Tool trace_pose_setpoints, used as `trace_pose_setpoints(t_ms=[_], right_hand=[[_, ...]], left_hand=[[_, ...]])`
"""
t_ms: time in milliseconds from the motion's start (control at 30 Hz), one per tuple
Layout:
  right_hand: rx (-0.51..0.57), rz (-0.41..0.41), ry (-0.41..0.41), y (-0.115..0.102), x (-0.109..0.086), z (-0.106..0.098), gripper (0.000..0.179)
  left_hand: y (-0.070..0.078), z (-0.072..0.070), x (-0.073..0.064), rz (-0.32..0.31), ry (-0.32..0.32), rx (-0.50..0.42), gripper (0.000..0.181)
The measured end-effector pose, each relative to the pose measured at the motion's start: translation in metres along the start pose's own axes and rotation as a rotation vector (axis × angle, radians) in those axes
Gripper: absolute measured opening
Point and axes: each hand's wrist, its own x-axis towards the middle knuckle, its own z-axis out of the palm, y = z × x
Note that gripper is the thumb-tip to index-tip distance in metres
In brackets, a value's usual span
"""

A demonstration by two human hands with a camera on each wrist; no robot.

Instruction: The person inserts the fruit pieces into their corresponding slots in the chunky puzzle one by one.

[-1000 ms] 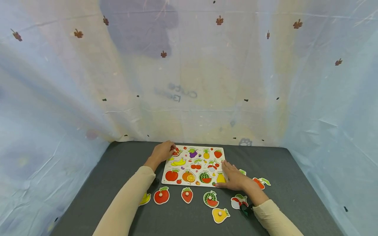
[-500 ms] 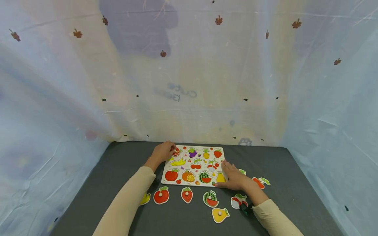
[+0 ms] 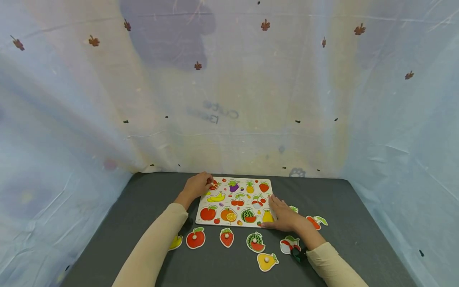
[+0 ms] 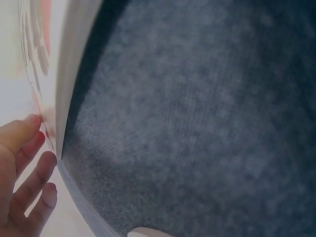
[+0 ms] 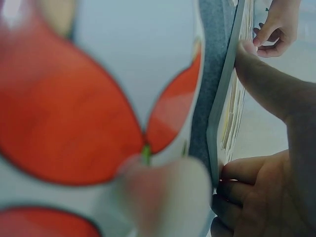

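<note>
A white wooden fruit puzzle board (image 3: 229,201) lies on the dark table in the head view. At its far left corner my left hand (image 3: 198,184) pinches the small knob of a red citrus-slice puzzle piece (image 3: 215,185), partly hidden by the fingers. The left wrist view shows those fingertips (image 4: 33,121) close to the board's edge. Around the near right corner of the board rests my right hand (image 3: 285,215), its fingers along the right edge and its thumb (image 5: 261,79) on the near edge. It partly covers the yellow pear picture (image 3: 267,216).
Nearer than the board lie knobbed puzzle pieces: an apple (image 3: 195,238), a strawberry (image 3: 226,237), a watermelon (image 3: 256,242) and a pear (image 3: 267,262). A banana piece (image 3: 175,242) is partly behind the left sleeve. Red-and-white (image 3: 289,244) and orange (image 3: 315,222) pieces lie around the right wrist.
</note>
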Motion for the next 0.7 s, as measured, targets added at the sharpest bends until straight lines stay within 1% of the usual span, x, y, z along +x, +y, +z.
trace_pose_setpoints(t_ms=[200,367,600,700], right_hand=[[0.011,-0.017,-0.004,0.001,0.001,0.000,0.121],[0.024,-0.040,-0.001,0.006,0.001,0.002,0.126],[0.063,-0.065,0.021,0.012,0.002,0.005,0.130],[0.073,-0.051,0.010,0.011,0.002,0.005,0.132]], left_hand=[[0.001,-0.001,-0.001,0.008,-0.001,0.030,0.013],[0.000,0.001,0.000,-0.003,-0.002,0.015,0.016],[-0.011,0.006,-0.001,-0.029,0.004,-0.046,0.024],[-0.016,0.006,-0.004,-0.031,0.017,-0.077,0.025]])
